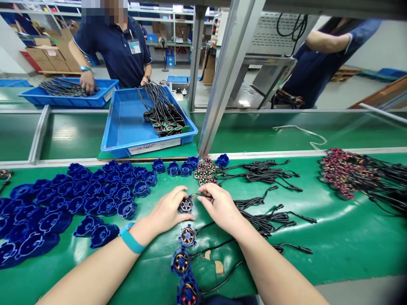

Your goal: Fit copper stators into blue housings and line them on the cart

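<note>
My left hand [173,208] is curled around a blue housing with a copper-wound motor core [186,205] inside, thumb and fingers on its sides. Just to the right, my right hand [218,205] pinches the black cable [203,195] that leads from this core. Below them, in a column toward me, stand a fitted housing [188,235], a second one [182,262] and a third [188,291], each with a black cable running right. Loose motor cores [205,174] lie beyond my hands, beside a few blue housings [173,168].
Many blue housings [110,188] cover the left of the green table. Cable bundles [263,171] and a pile of red cores [346,173] lie right. Behind the metal post [222,84] and rail are a blue tray [119,123] and two people.
</note>
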Available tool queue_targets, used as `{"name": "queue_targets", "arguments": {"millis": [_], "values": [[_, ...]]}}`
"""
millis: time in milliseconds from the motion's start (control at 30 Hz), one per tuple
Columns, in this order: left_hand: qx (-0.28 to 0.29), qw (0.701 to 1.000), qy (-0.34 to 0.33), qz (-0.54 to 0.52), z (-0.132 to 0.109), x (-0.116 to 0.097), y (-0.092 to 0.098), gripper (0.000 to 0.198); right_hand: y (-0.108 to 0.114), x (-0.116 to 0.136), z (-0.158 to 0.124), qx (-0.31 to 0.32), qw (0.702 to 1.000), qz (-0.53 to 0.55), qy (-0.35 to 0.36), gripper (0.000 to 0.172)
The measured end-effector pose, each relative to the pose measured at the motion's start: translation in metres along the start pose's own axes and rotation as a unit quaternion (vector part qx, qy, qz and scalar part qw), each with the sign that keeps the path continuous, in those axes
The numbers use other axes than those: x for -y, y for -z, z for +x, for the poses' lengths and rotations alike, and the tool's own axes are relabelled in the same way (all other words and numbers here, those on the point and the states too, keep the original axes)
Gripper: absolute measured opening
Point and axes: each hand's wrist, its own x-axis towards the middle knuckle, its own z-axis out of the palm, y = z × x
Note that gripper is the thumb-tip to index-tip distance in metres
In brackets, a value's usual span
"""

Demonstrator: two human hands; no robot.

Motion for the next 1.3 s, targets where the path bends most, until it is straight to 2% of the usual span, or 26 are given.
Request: {"name": "queue_targets", "arguments": {"millis": [133,300,400,567,700,800,900,1000,1133,1300], "values": [[0.030,0.999,-0.024,-0.017,0.000,-0.006,0.004,0.040,-0.003,0.001,-0.001,0.004,0.999,-0.025,0.021,0.009],[0.031,0.999,-0.039,0.016,0.001,-0.005,0.005,0.032,0.000,0.006,-0.002,0.057,0.998,-0.020,-0.025,0.005],[0.009,0.999,-0.037,0.037,0.000,-0.002,0.003,0.032,0.000,0.008,-0.003,0.046,0.997,0.037,-0.051,0.003],[-0.022,0.995,-0.043,0.085,-0.002,-0.001,-0.002,0.032,-0.005,0.007,-0.004,0.057,0.976,0.156,-0.138,0.021],[-0.038,0.992,-0.046,0.110,-0.003,0.001,-0.005,0.032,-0.013,0.007,-0.008,0.059,0.957,0.217,-0.183,0.014],[-0.047,0.990,-0.046,0.123,-0.003,0.001,-0.006,0.031,-0.019,0.011,-0.011,0.056,0.952,0.223,-0.200,0.013],[-0.046,0.990,-0.042,0.129,-0.002,0.000,-0.006,0.028,-0.021,0.015,-0.013,0.039,0.971,0.167,-0.165,0.015],[-0.043,0.990,-0.034,0.126,-0.002,-0.002,-0.006,0.027,-0.023,0.018,-0.015,0.016,0.988,0.101,-0.115,0.010],[-0.030,0.991,-0.030,0.126,-0.001,-0.004,-0.006,0.032,-0.027,0.018,-0.018,0.003,0.997,0.050,-0.052,0.006],[-0.025,0.988,-0.032,0.147,-0.001,-0.005,-0.007,0.038,-0.029,0.017,-0.020,-0.009,0.998,-0.043,0.049,0.013]]}}
